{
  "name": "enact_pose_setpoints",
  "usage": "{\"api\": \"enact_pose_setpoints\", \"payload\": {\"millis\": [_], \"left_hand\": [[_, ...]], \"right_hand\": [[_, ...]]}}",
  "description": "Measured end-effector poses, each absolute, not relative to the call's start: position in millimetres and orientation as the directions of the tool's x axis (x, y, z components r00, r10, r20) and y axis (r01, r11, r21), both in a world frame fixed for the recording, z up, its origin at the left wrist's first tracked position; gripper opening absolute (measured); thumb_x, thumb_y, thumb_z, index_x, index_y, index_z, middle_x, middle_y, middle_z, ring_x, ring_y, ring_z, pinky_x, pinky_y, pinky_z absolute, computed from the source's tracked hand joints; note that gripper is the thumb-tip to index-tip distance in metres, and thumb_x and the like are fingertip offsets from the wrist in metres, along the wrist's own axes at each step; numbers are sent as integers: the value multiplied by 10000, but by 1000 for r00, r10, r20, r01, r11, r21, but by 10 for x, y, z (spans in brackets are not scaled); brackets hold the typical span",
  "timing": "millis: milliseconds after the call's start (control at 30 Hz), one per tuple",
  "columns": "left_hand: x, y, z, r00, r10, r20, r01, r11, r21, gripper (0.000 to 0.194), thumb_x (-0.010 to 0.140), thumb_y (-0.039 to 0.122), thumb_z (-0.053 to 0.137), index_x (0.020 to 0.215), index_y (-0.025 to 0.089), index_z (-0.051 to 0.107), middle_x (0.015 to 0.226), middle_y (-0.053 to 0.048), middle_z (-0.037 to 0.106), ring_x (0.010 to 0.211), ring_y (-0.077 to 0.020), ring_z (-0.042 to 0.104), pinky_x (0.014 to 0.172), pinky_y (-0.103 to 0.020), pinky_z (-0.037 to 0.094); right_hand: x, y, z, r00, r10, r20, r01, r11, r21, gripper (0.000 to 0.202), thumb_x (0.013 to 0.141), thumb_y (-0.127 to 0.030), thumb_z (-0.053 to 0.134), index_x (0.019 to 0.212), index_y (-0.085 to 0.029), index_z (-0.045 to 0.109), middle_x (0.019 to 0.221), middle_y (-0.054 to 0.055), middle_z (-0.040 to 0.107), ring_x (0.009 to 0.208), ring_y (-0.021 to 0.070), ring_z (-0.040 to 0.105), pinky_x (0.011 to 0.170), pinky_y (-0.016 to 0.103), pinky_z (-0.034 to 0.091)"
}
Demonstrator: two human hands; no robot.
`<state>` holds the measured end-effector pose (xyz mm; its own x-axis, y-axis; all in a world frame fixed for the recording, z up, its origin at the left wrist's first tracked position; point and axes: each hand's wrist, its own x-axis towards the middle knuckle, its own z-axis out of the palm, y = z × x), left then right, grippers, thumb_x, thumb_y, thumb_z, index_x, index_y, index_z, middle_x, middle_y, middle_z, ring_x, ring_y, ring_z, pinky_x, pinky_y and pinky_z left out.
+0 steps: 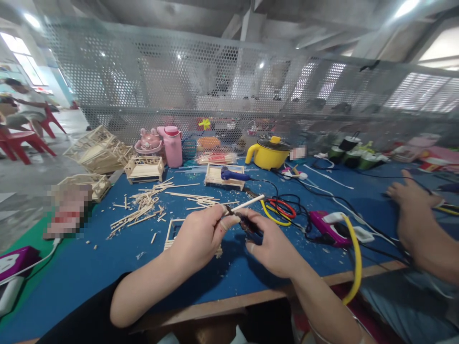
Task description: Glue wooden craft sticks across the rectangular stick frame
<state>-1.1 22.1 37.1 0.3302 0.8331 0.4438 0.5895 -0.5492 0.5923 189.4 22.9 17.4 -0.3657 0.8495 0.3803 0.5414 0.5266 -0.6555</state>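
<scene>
Between the finger and thumb of my left hand [201,236] is a thin wooden stick [250,202], pointing up to the right. My right hand [275,244] is wrapped round dark-handled pliers [249,225], whose jaws meet the stick beside my left fingertips; their exact bite is partly hidden. Under my left hand, a small frame of wooden sticks [174,224] lies on the blue table, mostly covered. Loose sticks [145,208] are scattered to its left. Farther back, a blue glue gun [233,175] rests on a small wooden stick tray [212,177].
Finished-looking wooden stick pieces [145,169] stand at the back left, near a pink jug [172,148]. A yellow pot [270,154] is behind. Cables and a purple power strip [332,229] lie on the right, where another person's hand [409,193] reaches in.
</scene>
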Motion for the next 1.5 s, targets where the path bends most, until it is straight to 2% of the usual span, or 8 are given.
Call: {"api": "enact_pose_setpoints", "payload": {"millis": [300,467,700,900,1100,1167,1300,1500], "left_hand": [[-2,224,391,308,871,382,616,-489,618,317,939,380,420,666,220,430,592,52,434,536,-119,360,550,-234,266],[14,270,390,246,900,360,637,-430,640,349,934,351,426,614,213,403,537,62,388,510,-113,292,536,-242,237],[26,325,342,233,928,289,668,-369,647,438,941,384,392,542,206,355,483,62,331,489,-110,286,508,-255,222],[-154,192,345,349,898,269,681,-440,585,291,939,277,346,779,190,574,742,-10,538,674,-148,504,653,-268,397],[-352,83,177,429,841,329,722,-538,434,502,847,59,317,1302,167,500,900,-53,571,757,-158,583,682,-274,494],[-395,61,122,423,819,388,715,-564,413,541,861,44,333,1371,198,421,893,-35,616,765,-153,607,665,-254,499],[-428,-28,7,419,727,543,716,-633,295,569,871,29,386,1404,223,344,858,-3,674,785,-153,624,804,-302,512],[-412,-248,-121,506,664,550,667,-706,239,555,900,45,409,1420,211,310,1060,-27,691,1021,-129,619,1092,-383,358]], "right_hand": [[1829,271,160,-347,831,435,553,556,-620,575,584,-60,467,1129,-181,603,1119,74,694,1064,233,645,932,361,507],[1783,357,-15,-299,749,591,686,599,-413,532,587,-68,469,1091,-168,608,1061,85,699,1004,224,661,876,335,531],[1822,412,-31,-105,746,658,878,380,-292,599,616,-47,497,1201,-133,591,971,136,663,962,311,623,839,443,496],[2161,542,-4,-8,954,299,951,99,-294,470,733,-261,625,1201,-218,601,1040,103,706,890,287,677,740,385,524],[2104,638,-219,-88,936,342,944,187,-270,906,693,-641,643,1379,-90,423,1350,245,516,1248,416,463,964,576,384],[2032,575,-153,-161,872,463,896,325,-301,763,822,-571,548,1399,-97,390,1351,220,517,1259,366,455,1003,558,346],[1848,293,77,-503,717,483,617,689,-380,319,947,-376,466,1189,-213,596,904,50,707,852,190,625,869,376,445],[1667,105,86,-633,640,435,475,765,-435,170,923,-253,529,930,-236,698,805,3,738,728,155,630,693,287,480]]}}
